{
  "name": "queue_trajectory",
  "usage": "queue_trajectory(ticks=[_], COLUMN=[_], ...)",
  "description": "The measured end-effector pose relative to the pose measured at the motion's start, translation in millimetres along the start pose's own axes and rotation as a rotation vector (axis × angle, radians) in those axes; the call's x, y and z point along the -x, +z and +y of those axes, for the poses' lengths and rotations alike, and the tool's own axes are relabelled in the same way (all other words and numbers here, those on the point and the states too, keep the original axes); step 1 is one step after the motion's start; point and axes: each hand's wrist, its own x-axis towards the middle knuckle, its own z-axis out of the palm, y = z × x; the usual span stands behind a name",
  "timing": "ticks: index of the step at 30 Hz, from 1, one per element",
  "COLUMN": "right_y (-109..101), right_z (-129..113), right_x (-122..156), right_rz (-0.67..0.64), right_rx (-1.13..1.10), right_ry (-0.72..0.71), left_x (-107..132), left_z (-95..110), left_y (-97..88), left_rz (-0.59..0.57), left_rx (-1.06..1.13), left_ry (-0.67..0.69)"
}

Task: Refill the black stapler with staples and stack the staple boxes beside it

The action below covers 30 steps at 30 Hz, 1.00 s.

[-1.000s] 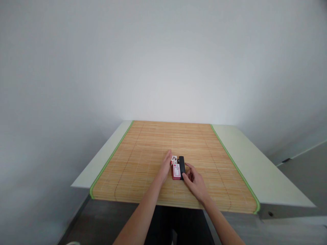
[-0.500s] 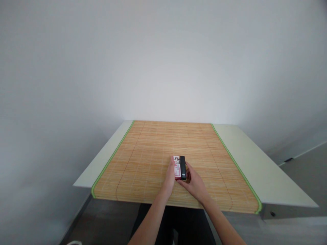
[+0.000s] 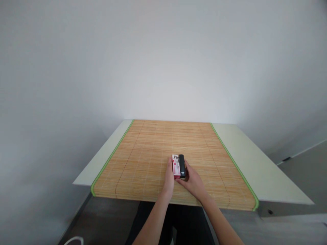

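On the bamboo mat (image 3: pixel 153 146) a small white-and-red box (image 3: pixel 176 169) and a long black object, seemingly a stapler (image 3: pixel 182 166), lie side by side. My left hand (image 3: pixel 169 177) is held along the box's left side, its fingers straight and pressed to it. Thumb and curled fingers of my right hand (image 3: pixel 193 181) grip the black stapler from the right and the near end. Red layers show under the box's near edge; whether they are more boxes I cannot tell.
The mat, edged in green, covers the middle of a white table (image 3: pixel 258 170) and hangs slightly over its front edge. A plain white wall (image 3: pixel 168 61) rises behind. My legs in dark trousers (image 3: pixel 189 221) are under the front edge.
The view has shifted very slightly. Both hands stay on the box and the black stapler, which remain side by side.
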Motion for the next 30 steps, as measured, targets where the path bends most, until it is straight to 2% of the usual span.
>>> queue_trajectory(ticks=[3, 6, 10, 14, 18, 24, 30], right_y=[8, 23, 43, 52, 53, 51, 36], right_z=[-12, -35, -64, -67, -57, -51, -34], right_x=[5, 7, 3, 1, 8, 13, 13], right_rz=[0.076, 0.226, 0.350, 0.403, 0.387, 0.332, 0.291], right_rx=[0.058, 0.146, 0.226, 0.190, 0.033, -0.170, -0.140], right_ry=[0.072, 0.144, 0.239, 0.284, 0.212, 0.182, 0.281], left_x=[2, 6, 12, 14, 13, 15, 14], left_z=[2, 5, 8, 10, 15, 22, 6], left_y=[-19.9, -41.7, -51.8, -46.1, -31.2, 2.4, 17.5], left_rz=[0.047, 0.135, 0.150, 0.174, 0.146, -0.015, 0.007], left_rx=[-0.024, -0.097, -0.110, -0.106, -0.060, 0.007, 0.007], left_ry=[0.026, 0.125, 0.234, 0.226, 0.071, -0.125, -0.148])
